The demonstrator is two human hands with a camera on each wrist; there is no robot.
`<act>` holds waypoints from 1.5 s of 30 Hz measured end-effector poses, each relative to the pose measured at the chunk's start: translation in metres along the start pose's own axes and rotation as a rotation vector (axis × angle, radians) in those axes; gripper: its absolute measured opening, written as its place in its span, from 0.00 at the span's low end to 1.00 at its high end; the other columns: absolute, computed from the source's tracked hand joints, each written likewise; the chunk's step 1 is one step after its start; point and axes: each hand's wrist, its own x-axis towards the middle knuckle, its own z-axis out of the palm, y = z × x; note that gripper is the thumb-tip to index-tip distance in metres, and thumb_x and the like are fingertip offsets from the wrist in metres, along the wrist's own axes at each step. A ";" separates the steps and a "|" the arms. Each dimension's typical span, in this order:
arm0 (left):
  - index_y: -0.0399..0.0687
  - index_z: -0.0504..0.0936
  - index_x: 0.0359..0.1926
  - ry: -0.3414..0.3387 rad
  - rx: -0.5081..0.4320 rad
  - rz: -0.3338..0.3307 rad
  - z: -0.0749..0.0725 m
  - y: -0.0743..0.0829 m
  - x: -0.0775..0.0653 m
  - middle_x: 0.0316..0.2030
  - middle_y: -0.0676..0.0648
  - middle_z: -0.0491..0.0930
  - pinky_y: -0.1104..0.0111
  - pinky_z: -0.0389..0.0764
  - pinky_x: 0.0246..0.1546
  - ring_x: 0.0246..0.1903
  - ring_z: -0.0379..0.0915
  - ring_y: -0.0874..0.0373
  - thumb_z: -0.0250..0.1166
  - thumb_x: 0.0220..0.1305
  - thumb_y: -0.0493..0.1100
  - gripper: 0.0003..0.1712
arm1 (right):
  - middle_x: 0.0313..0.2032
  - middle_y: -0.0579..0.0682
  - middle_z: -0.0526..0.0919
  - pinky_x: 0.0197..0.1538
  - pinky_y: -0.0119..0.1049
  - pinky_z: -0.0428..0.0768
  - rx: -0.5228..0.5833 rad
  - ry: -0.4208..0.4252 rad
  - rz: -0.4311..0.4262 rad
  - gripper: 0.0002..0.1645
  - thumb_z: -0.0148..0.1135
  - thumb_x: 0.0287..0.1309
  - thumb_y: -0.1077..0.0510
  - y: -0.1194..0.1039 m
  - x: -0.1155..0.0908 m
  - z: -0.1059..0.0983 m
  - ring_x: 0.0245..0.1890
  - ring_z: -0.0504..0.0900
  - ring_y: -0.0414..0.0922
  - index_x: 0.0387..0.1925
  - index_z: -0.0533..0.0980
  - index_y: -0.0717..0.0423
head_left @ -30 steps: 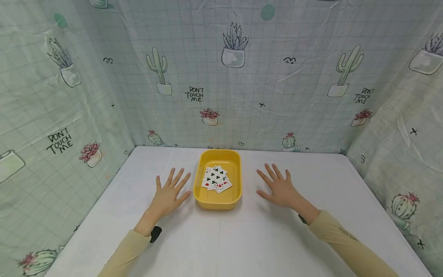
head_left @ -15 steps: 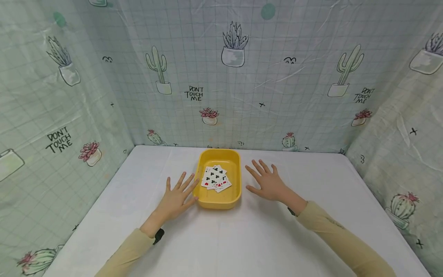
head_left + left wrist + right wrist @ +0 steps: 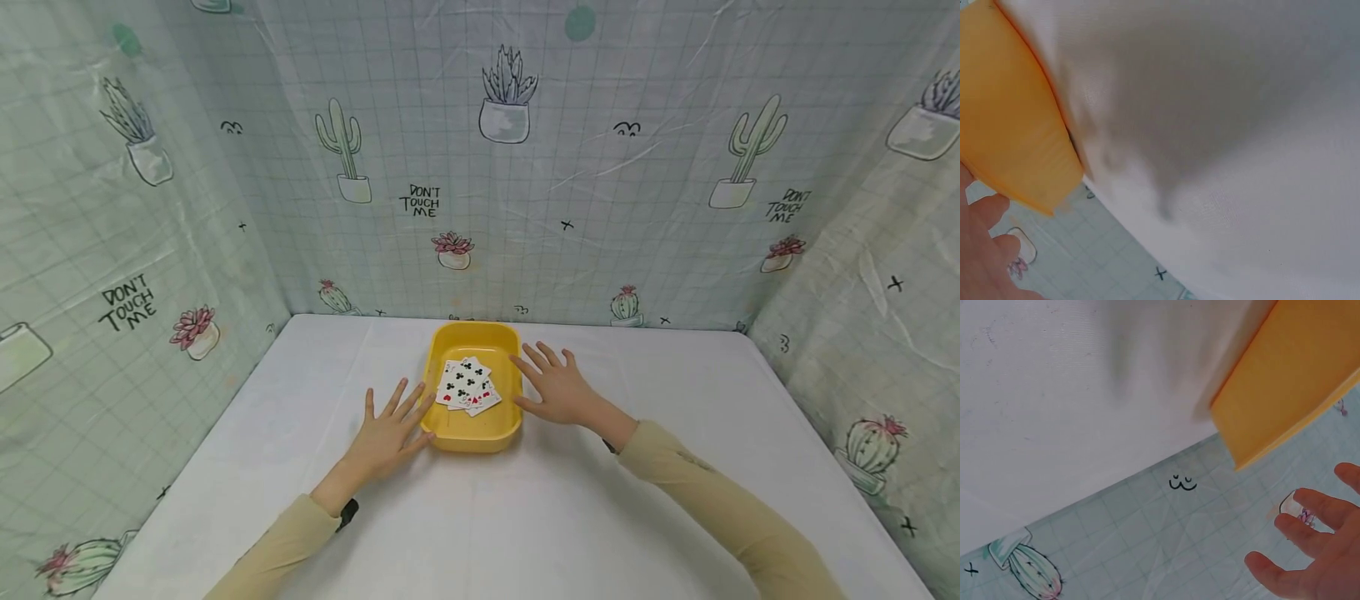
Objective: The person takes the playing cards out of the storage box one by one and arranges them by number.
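Observation:
A yellow rectangular tray [image 3: 472,435] with rounded corners stands on the white table, towards its back edge. Several playing cards [image 3: 467,383], clubs and red hearts among them, lie overlapping and face up inside it. At the tray's left rim is my left hand [image 3: 382,437], fingers spread, thumb and index fingertips overlapping the rim in the head view. My right hand [image 3: 558,387] is spread at the opposite side, its fingertips right at the right rim. Both wrist views show the tray's outer wall [image 3: 1010,106] beside the fingers. Neither hand holds anything.
The white table [image 3: 465,533] stretches out in front of the tray and to both sides. Behind it and along the sides hangs a pale green gridded cloth [image 3: 570,183] printed with cacti, close to the table's edges.
Both hands have moved inward to the tray, the left one rightward and the right one leftward, fingers still spread. The tray and cards have stayed in place.

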 end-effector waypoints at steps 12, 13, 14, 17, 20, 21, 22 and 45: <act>0.53 0.59 0.65 0.012 -0.005 0.015 -0.007 0.007 0.007 0.67 0.45 0.54 0.36 0.33 0.58 0.69 0.37 0.45 0.47 0.60 0.65 0.37 | 0.67 0.55 0.56 0.61 0.64 0.50 0.010 -0.009 -0.033 0.40 0.46 0.56 0.35 -0.011 0.024 -0.004 0.67 0.50 0.56 0.67 0.52 0.44; 0.53 0.59 0.65 0.008 0.001 0.013 -0.007 0.007 0.007 0.67 0.45 0.54 0.35 0.34 0.58 0.69 0.37 0.44 0.47 0.60 0.65 0.37 | 0.67 0.54 0.56 0.61 0.63 0.50 0.013 -0.016 -0.036 0.40 0.45 0.57 0.35 -0.013 0.026 -0.004 0.67 0.50 0.56 0.67 0.52 0.44; 0.53 0.59 0.65 0.002 0.000 0.012 -0.007 0.007 0.007 0.67 0.44 0.53 0.35 0.34 0.58 0.69 0.37 0.44 0.47 0.60 0.65 0.37 | 0.66 0.54 0.56 0.61 0.63 0.50 0.020 -0.018 -0.043 0.40 0.45 0.57 0.35 -0.014 0.028 -0.004 0.67 0.50 0.56 0.67 0.52 0.44; 0.54 0.58 0.66 -0.009 0.016 0.009 -0.006 0.008 0.007 0.68 0.44 0.51 0.34 0.35 0.57 0.69 0.37 0.43 0.47 0.60 0.65 0.37 | 0.66 0.55 0.57 0.61 0.64 0.50 0.029 -0.030 -0.053 0.40 0.46 0.56 0.36 -0.019 0.035 -0.005 0.67 0.51 0.57 0.66 0.53 0.45; 0.55 0.57 0.66 -0.016 0.022 0.007 -0.005 0.008 0.006 0.68 0.44 0.50 0.34 0.35 0.57 0.69 0.37 0.43 0.46 0.60 0.65 0.37 | 0.65 0.55 0.59 0.61 0.63 0.51 0.005 -0.044 -0.054 0.40 0.46 0.56 0.35 -0.023 0.042 -0.005 0.67 0.52 0.56 0.66 0.53 0.46; 0.54 0.57 0.66 -0.015 0.025 0.007 -0.005 0.008 0.006 0.68 0.44 0.50 0.34 0.35 0.57 0.68 0.37 0.43 0.46 0.60 0.65 0.37 | 0.65 0.55 0.59 0.61 0.63 0.51 -0.003 -0.050 -0.052 0.40 0.46 0.56 0.35 -0.025 0.044 -0.004 0.67 0.52 0.56 0.66 0.54 0.46; 0.54 0.57 0.66 -0.015 0.023 0.008 -0.005 0.008 0.006 0.68 0.44 0.50 0.34 0.35 0.57 0.68 0.37 0.43 0.46 0.60 0.65 0.37 | 0.65 0.54 0.59 0.61 0.63 0.51 -0.013 -0.058 -0.050 0.40 0.46 0.56 0.35 -0.026 0.046 -0.004 0.67 0.52 0.56 0.66 0.54 0.46; 0.54 0.56 0.67 -0.002 0.041 0.019 -0.004 0.007 0.006 0.68 0.45 0.51 0.33 0.37 0.56 0.68 0.39 0.42 0.45 0.60 0.66 0.38 | 0.64 0.51 0.61 0.64 0.58 0.51 -0.221 -0.172 -0.090 0.42 0.42 0.54 0.29 -0.058 0.085 0.009 0.67 0.55 0.53 0.66 0.55 0.44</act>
